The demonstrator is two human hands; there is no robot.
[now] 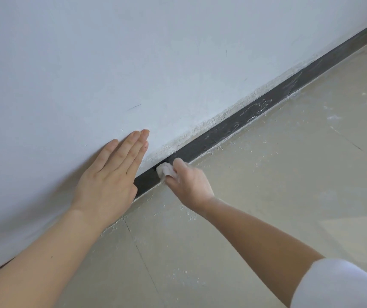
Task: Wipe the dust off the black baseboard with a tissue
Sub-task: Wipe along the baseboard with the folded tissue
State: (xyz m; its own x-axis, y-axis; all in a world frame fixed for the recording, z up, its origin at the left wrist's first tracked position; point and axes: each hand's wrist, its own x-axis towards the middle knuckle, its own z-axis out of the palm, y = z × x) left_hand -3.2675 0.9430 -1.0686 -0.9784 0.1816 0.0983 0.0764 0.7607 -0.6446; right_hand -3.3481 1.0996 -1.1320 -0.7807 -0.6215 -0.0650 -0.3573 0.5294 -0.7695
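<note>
Head view — right hand [189, 183] presses a crumpled tissue [165, 171] onto the baseboard [222, 132].
Black strip, white dust streaks farther along; left hand [109, 181] flat, fingers straight, on the wall [133, 52].

A pale wall [133, 52] fills the upper left, marked by a few thin dark scratches [134, 106]. Beige floor [289, 174] tiles spread right and near, crossed by thin seams [142, 258] and strewn with white specks [333, 117], perhaps plaster crumbs.
</note>
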